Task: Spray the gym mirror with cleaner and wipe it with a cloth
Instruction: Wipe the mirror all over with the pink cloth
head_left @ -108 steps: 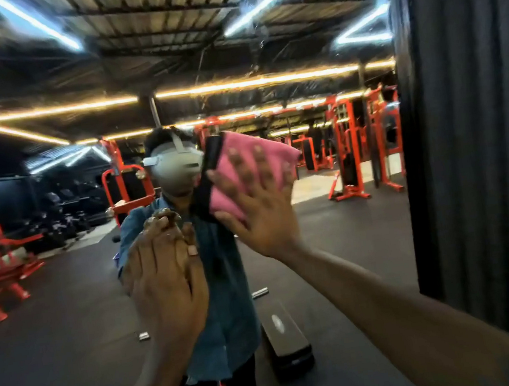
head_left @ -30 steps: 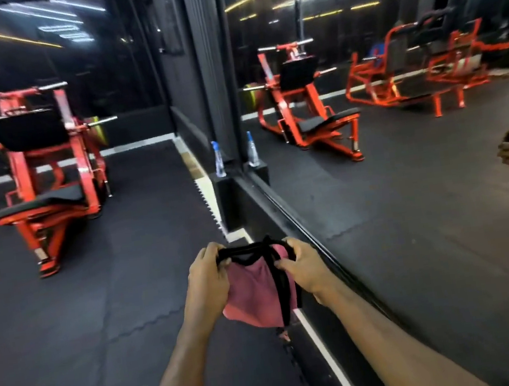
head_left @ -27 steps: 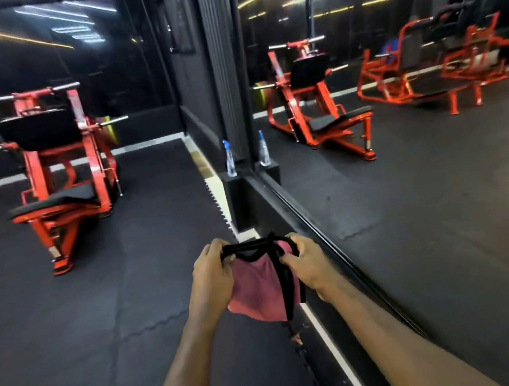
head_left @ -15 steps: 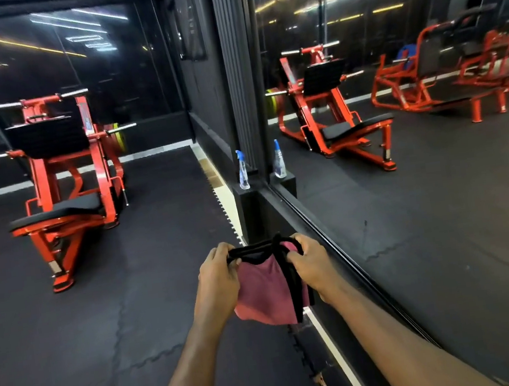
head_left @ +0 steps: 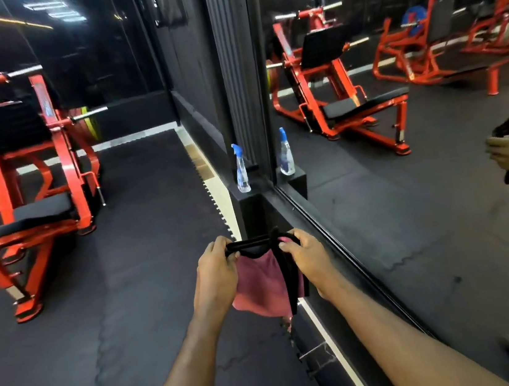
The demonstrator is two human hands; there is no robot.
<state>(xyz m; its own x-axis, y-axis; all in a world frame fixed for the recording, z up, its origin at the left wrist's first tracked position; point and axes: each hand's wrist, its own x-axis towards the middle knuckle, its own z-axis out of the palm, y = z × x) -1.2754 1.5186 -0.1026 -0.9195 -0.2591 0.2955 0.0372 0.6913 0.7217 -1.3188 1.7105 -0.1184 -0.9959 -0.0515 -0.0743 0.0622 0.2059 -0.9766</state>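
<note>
My left hand (head_left: 216, 272) and right hand (head_left: 308, 258) are bare, with no gloves, rings or watch. Both forearms run uncovered toward six o'clock, and no sleeve shows before they leave the frame's lower edge.

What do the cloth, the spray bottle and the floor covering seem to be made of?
Cloth: soft pink fabric with black trim; it sags in folds between the left hand and right hand.
Spray bottle: clear plastic, probably, with an opaque blue trigger head; the wall shows through the body.
Floor mat: matte black, likely rubber or foam; toothed interlocking edges point to tiles.
</note>
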